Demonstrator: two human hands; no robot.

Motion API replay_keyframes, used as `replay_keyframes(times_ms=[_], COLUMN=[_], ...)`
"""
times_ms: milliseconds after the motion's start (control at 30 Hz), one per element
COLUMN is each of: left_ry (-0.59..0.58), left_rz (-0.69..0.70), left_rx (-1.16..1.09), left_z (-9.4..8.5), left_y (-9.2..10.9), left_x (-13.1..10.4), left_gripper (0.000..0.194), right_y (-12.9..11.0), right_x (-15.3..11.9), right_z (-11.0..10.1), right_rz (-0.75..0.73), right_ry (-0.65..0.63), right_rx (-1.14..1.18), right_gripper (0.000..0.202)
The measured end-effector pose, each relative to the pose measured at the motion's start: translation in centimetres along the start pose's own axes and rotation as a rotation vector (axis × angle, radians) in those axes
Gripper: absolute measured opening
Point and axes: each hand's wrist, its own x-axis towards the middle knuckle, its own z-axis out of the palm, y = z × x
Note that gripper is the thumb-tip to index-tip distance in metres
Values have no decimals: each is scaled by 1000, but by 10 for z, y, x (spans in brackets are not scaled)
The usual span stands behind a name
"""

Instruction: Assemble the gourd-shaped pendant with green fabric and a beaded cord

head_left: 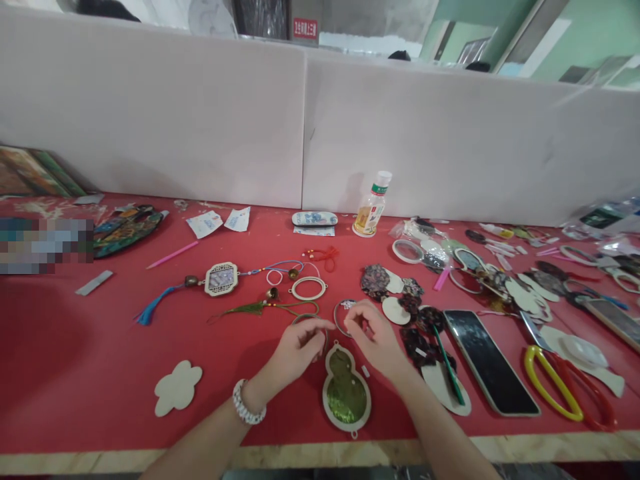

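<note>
In the head view, the left hand (pixel 299 345) and right hand (pixel 374 333) were half-curled — whether gripping anything, I couldn't tell. The gourd-shaped piece (pixel 346 393) lay just below them on the red surface (pixel 110 380). Beyond the partition (pixel 175 113), a sign (pixel 305 29) read "卫生间请上三楼".

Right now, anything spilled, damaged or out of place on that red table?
No spill or clear damage visible. Oddest: the scissors, far right, lie loose with handles spread close to the wooden front edge. Also, a stray white scrap lies beside the gourd-shaped pendant.
</note>
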Motion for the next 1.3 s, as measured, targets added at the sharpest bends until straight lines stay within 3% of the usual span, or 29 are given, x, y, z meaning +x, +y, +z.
replay_keyframes(times_ms=[67,100,233,467,900,1300], left_ry=[-15,-46,-189,-293,-296,-293], left_rz=[213,306,468,505,517,486], left_rx=[326,463,811,979,1039,1065], left_z=[-3,-4,-6,-1,2,2], left_y=[5,7,5,2,-2,-4], left_x=[-2,-3,-5,-4,-3,-1], left_gripper=[22,22,24,14,19,21], right_y=[2,3,8,9,-4,-4], right_x=[4,5,0,-5,-6,-3], right_z=[-8,-10,-7,1,6,-1], right_rz=[9,1,2,31,94,64], right_ry=[-291,-357,-456,-442,-412,-412], right_rx=[-16,-58,-219,-274,-445,-311], right_gripper=[8,7,6,7,12,15])
